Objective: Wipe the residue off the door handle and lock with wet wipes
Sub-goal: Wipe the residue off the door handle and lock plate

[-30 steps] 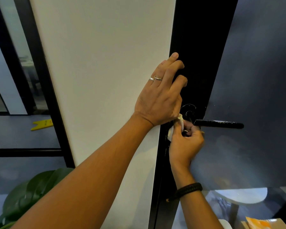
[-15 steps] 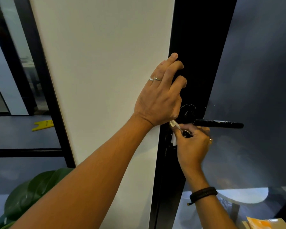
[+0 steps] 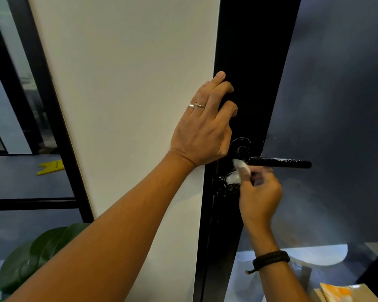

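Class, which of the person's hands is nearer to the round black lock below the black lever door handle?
Right. The right hand holds a white wet wipe against the round black lock; the left hand rests higher, on the black door frame.

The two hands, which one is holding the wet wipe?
The right hand, with the black wristband, pinches the wet wipe at the door handle. The ringed left hand only rests on the door frame.

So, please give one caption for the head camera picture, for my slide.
Right hand rubs a wet wipe at the door handle; left hand rests on the door.
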Action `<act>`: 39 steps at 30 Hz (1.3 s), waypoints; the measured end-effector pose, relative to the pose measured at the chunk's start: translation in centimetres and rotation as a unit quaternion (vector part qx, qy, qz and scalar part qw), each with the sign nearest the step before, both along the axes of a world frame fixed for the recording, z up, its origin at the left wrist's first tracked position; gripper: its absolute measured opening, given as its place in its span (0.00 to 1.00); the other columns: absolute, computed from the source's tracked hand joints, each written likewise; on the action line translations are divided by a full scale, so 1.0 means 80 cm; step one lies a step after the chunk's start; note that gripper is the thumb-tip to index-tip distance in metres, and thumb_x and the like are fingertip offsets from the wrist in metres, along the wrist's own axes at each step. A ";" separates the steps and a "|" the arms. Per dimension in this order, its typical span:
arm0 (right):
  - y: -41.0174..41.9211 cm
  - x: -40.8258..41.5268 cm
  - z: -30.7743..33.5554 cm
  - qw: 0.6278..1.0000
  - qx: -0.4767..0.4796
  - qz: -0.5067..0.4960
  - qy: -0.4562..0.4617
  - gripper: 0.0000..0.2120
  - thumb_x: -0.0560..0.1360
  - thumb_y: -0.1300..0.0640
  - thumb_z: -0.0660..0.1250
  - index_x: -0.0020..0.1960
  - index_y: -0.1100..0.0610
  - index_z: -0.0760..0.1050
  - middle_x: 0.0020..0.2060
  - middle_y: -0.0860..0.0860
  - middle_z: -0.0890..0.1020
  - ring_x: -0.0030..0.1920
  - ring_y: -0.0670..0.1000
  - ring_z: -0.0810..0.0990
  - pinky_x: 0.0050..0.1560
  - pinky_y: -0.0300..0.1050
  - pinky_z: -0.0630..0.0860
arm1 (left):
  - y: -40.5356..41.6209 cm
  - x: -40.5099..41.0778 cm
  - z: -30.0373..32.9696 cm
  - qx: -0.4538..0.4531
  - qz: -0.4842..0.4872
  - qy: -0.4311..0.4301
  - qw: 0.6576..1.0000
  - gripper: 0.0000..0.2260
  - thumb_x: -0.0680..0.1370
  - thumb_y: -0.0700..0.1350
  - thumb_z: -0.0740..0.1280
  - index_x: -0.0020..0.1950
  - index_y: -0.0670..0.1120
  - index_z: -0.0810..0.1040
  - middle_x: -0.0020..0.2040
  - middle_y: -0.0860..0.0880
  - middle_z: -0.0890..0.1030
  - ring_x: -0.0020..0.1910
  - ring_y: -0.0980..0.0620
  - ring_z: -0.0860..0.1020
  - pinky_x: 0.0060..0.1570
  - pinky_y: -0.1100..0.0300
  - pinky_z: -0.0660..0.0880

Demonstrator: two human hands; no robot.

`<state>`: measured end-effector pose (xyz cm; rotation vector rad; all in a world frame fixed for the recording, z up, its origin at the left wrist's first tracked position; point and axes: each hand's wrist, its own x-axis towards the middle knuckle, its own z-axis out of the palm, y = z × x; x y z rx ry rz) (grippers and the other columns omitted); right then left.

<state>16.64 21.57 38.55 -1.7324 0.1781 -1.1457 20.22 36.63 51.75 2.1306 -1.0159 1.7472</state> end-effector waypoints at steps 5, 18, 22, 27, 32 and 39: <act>-0.020 -0.003 -0.003 0.976 0.161 -0.083 -0.123 0.04 0.81 0.55 0.72 0.53 0.51 0.77 0.44 0.47 0.81 0.37 0.40 0.79 0.37 0.40 0.76 | -0.001 -0.001 0.000 0.001 0.000 0.007 1.000 0.11 0.75 0.41 0.68 0.55 0.41 0.82 0.69 0.35 0.78 0.78 0.33 0.68 0.76 0.39 0.70; -0.011 0.017 -0.005 0.989 0.046 -0.007 -0.138 0.05 0.76 0.65 0.76 0.50 0.59 0.86 0.53 0.49 0.81 0.50 0.57 0.84 0.53 0.51 0.82 | -0.002 -0.002 0.000 0.001 0.009 0.003 1.000 0.10 0.76 0.41 0.67 0.55 0.40 0.81 0.69 0.35 0.78 0.79 0.33 0.67 0.77 0.40 0.69; -0.026 0.028 0.032 0.971 0.138 0.061 -0.183 0.07 0.76 0.66 0.76 0.53 0.66 0.85 0.54 0.62 0.82 0.53 0.52 0.85 0.59 0.47 0.83 | -0.002 -0.002 -0.001 -0.002 0.013 0.002 1.000 0.10 0.76 0.42 0.68 0.56 0.41 0.81 0.70 0.35 0.78 0.79 0.34 0.68 0.77 0.41 0.69; -0.022 0.012 -0.014 0.990 0.094 0.023 -0.106 0.09 0.77 0.69 0.73 0.55 0.61 0.85 0.52 0.57 0.84 0.54 0.55 0.84 0.59 0.52 0.83 | -0.003 -0.001 0.000 -0.004 0.010 0.000 1.000 0.10 0.76 0.41 0.67 0.55 0.41 0.81 0.70 0.35 0.78 0.79 0.34 0.67 0.77 0.40 0.69; -0.017 0.023 0.021 0.973 0.160 0.058 -0.155 0.09 0.76 0.69 0.74 0.55 0.60 0.86 0.49 0.56 0.87 0.53 0.53 0.86 0.58 0.49 0.82 | -0.003 -0.001 0.000 -0.004 0.016 0.001 1.000 0.10 0.76 0.42 0.68 0.55 0.41 0.81 0.69 0.35 0.78 0.79 0.34 0.68 0.77 0.40 0.69; -0.021 0.011 -0.016 0.991 0.059 0.035 -0.119 0.12 0.78 0.71 0.71 0.59 0.62 0.84 0.53 0.50 0.84 0.57 0.44 0.83 0.61 0.44 0.82 | -0.003 0.000 -0.002 -0.007 0.022 -0.003 1.000 0.10 0.75 0.42 0.69 0.55 0.41 0.81 0.69 0.36 0.78 0.79 0.34 0.67 0.78 0.41 0.69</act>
